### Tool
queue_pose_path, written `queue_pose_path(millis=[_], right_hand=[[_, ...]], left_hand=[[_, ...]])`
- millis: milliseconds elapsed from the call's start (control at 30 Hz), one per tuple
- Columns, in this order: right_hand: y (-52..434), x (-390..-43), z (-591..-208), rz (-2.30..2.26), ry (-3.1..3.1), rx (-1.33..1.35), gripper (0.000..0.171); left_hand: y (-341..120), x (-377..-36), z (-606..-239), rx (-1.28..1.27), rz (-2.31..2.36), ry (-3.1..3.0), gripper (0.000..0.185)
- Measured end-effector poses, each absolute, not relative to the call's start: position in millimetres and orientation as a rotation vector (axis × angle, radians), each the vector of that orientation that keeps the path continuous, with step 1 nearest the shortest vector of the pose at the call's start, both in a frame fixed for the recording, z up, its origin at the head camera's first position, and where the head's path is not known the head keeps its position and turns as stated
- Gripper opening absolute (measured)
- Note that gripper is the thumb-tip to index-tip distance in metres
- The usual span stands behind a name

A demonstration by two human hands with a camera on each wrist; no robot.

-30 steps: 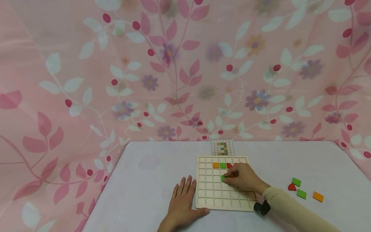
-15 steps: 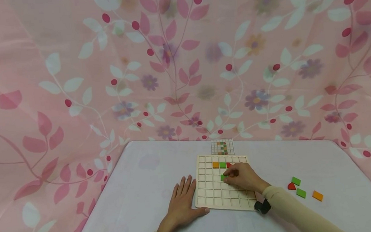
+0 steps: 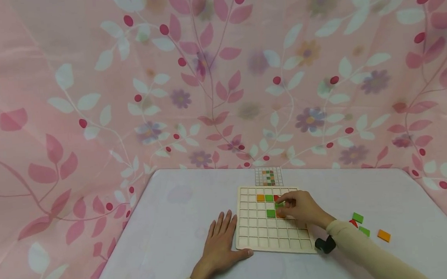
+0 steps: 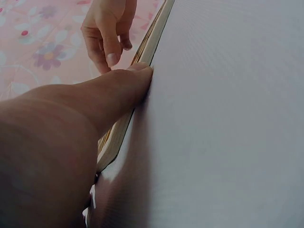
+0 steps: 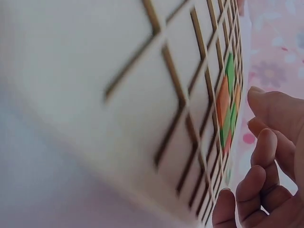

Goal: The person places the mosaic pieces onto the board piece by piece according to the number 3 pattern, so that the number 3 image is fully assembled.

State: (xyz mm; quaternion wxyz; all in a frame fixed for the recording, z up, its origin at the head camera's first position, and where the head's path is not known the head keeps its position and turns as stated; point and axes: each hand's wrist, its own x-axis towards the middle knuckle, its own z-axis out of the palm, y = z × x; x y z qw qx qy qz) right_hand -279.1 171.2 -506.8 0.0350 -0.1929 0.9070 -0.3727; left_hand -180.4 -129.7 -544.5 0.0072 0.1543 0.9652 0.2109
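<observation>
A pale wooden grid board (image 3: 253, 234) lies on the table. My left hand (image 3: 221, 243) rests flat at its left side with fingers spread; in the left wrist view the thumb (image 4: 118, 85) touches the board's edge. Over the board's right half hovers my right hand (image 3: 302, 207), fingers loosely bent, with nothing showing between them in the right wrist view. In the grid sit an orange tile (image 3: 260, 198), a green tile (image 3: 269, 198), a red tile (image 3: 276, 198) partly covered, and a lower green tile (image 3: 271, 213). Another green tile (image 5: 230, 71) and orange tile (image 5: 222, 102) show beside the fingers.
Behind the board lies a small pattern card (image 3: 269, 177) with a coloured grid. To the right are loose tiles: a green one (image 3: 358, 218), a partly hidden red one (image 3: 353, 223), another green one (image 3: 364, 231) and an orange one (image 3: 384, 236). A floral curtain (image 3: 220, 92) hangs behind the table.
My right hand has let go of the lower green tile and shifted right, so that tile now shows whole in its cell. My left hand has stayed in place.
</observation>
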Motion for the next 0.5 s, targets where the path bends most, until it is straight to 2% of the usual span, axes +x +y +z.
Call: queue_pose_path(millis=[233, 500], right_hand=[[205, -281, -505, -1.036, 2.887, -0.483, 0.013], [247, -270, -500, -0.959, 2.985, -0.492, 0.017]], left_hand=[[-129, -182, -542, 0.481, 0.647, 3.016, 0.109], [-129, -181, -545, 0.474, 0.640, 3.013, 0.110]])
